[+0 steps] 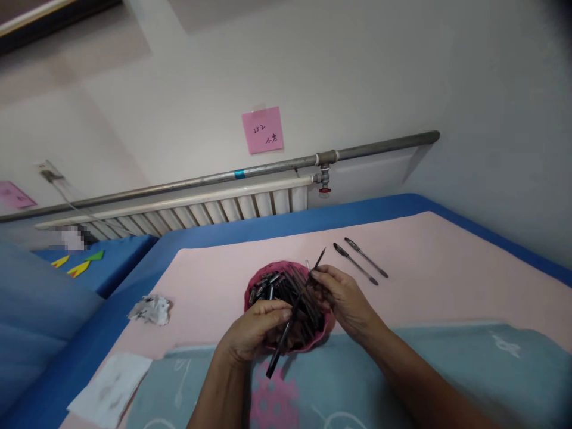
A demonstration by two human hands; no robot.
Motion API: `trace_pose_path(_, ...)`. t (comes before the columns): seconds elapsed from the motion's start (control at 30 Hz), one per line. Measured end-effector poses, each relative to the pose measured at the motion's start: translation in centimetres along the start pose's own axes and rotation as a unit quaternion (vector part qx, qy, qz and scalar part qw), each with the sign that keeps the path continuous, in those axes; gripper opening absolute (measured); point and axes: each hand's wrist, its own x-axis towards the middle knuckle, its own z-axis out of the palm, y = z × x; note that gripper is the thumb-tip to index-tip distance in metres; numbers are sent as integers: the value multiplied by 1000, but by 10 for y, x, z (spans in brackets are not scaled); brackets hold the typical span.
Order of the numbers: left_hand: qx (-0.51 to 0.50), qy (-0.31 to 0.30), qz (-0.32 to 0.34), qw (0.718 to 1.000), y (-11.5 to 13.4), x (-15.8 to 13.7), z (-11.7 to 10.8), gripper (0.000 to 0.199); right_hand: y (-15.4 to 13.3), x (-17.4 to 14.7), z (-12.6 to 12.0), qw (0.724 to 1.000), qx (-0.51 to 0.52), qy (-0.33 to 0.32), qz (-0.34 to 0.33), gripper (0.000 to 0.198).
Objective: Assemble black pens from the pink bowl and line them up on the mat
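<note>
A dark pen (279,351) slants between my two hands, its thin tip pointing up and away. My left hand (252,328) is closed, pinching the pen near its middle between thumb and fingers. Closer to the tip, the fingers of my right hand (342,292) are closed round the pen's upper part. A small clear piece shows beside those fingers; I cannot make out what it is. Under both hands stands a round pink basket (250,286) full of dark pens and pen parts (272,285), partly hidden by my hands.
Two pens (366,257) lie side by side on the pink sheet (447,268), right of the basket. At left are a crumpled tissue (152,310) and a stained white paper (109,387). Grey-blue cloth (447,369) covers the near side. A radiator (223,208) and pipe run behind.
</note>
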Motion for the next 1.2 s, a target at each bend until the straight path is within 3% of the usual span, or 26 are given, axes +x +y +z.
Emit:
trace_pose_path(0.2,12,-1,-17,1000,6,-6,2,34,-1,-4,3,1000,-17,-7,-7,26)
trace_pose_path(0.4,0,24,-16,1000,6,-2,4,33,0,-10,8,992,-97,-77,16,20)
trace_pose_path(0.67,-4,27,-26,999,0,1,2,26,-2,-7,7,997,-58,-41,7,24)
trace_pose_path(0.87,-4,47,-15,999,4,2,5,27,-5,-13,13,990,-111,-84,13,23)
trace_pose_path(1.0,-11,61,-17,998,4,0,7,27,-4,-12,12,997,-63,-36,3,23)
trace_pose_path(1.2,-31,72,-11,997,4,0,7,23,-3,-12,13,993,-91,-63,29,19)
